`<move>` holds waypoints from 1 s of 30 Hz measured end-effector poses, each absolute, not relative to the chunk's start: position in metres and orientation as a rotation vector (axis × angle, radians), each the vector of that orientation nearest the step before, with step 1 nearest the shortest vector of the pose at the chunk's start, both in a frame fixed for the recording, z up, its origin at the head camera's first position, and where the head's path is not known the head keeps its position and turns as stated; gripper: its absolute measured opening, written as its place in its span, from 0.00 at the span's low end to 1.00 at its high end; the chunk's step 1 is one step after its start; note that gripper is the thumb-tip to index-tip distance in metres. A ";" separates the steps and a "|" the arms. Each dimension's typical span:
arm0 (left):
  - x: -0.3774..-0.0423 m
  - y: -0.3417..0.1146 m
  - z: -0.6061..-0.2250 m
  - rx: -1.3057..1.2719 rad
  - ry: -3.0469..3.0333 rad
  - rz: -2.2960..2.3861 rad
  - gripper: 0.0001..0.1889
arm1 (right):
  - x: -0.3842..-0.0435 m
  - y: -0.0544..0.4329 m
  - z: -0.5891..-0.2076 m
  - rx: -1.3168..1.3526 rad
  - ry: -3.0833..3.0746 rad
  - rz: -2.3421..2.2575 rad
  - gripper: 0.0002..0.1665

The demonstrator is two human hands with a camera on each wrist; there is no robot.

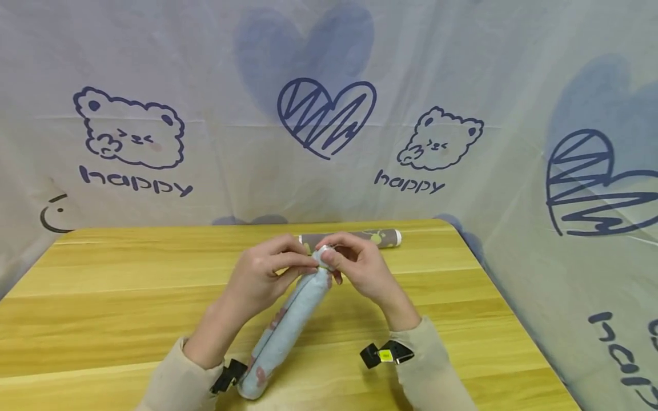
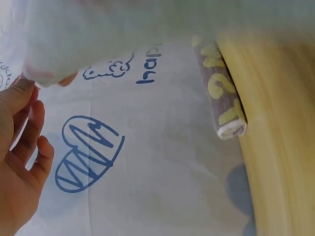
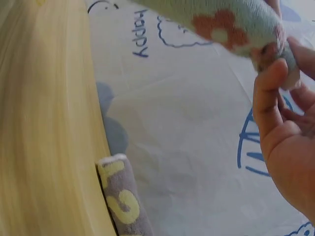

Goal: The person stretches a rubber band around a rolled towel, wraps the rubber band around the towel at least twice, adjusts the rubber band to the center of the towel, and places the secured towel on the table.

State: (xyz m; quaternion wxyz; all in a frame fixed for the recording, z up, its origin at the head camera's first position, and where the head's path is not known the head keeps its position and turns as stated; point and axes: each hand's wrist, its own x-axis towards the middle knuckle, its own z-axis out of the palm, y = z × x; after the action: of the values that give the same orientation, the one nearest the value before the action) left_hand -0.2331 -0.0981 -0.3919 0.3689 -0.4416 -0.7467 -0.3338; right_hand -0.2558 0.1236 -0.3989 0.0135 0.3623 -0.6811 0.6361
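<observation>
A light blue towel (image 1: 295,322) with reddish flowers is rolled into a long tube and slants above the table, its upper end held between both hands. Near that end the roll narrows at what looks like a thin yellowish band (image 1: 323,268). My left hand (image 1: 262,277) pinches the roll beside this narrow place. With thumb and fingers, my right hand (image 1: 367,271) grips the tip; the right wrist view shows the towel's flower (image 3: 221,29) close by. In the left wrist view, the blurred towel (image 2: 147,19) hides part of the left fingertips.
Behind the hands, a second rolled towel (image 1: 388,237), grey-brown with yellow figures and white ends, lies near the far edge of the wooden table (image 1: 128,285). A white cloth (image 1: 221,142) printed with bears and hearts hangs behind and to the right.
</observation>
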 end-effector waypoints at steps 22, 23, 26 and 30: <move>-0.228 -0.094 -0.398 -1.042 -2.193 -0.735 0.06 | -0.249 0.099 -0.401 0.870 -2.143 1.935 0.07; -0.228 -0.093 -0.399 -1.053 -2.216 -0.738 0.06 | -0.250 0.098 -0.403 0.843 -2.147 1.933 0.07; -0.228 -0.090 -0.400 -1.096 -2.280 -0.792 0.07 | -0.254 0.100 -0.406 0.759 -2.153 1.945 0.08; -0.231 -0.090 -0.404 -1.117 -2.336 -0.896 0.06 | -0.259 0.104 -0.410 0.732 -2.133 2.000 0.09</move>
State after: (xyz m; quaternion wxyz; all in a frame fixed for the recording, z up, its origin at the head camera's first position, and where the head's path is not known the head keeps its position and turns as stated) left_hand -0.2307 -0.0895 -0.4037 0.1992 -0.3995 -0.8355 -0.3205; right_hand -0.2587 0.1042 -0.4097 0.0635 0.2424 -0.7062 0.6622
